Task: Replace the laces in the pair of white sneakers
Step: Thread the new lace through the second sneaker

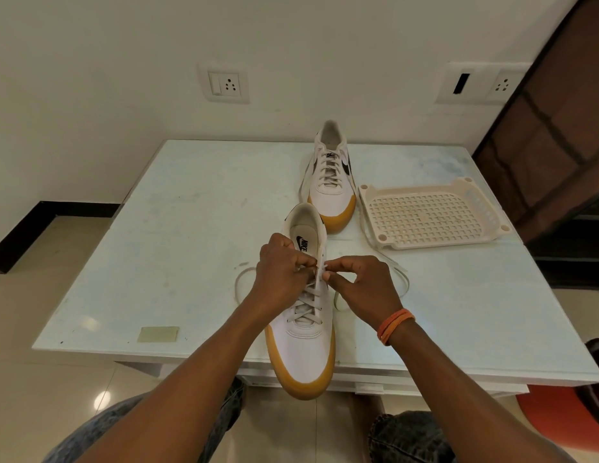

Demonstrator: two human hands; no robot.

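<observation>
Sneaker (pixel 305 332) overhangs the surface (pixel 178 228) edge; both hands, left hand (pixel 281 274) and right hand (pixel 365 287), pinch its lace (pixel 320 267) in curled fingers, so a hard tug could tip it off

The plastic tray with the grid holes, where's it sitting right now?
In the head view, the plastic tray lies flat on the far right part of the white table, just right of the far sneaker and beyond the right hand.
</observation>
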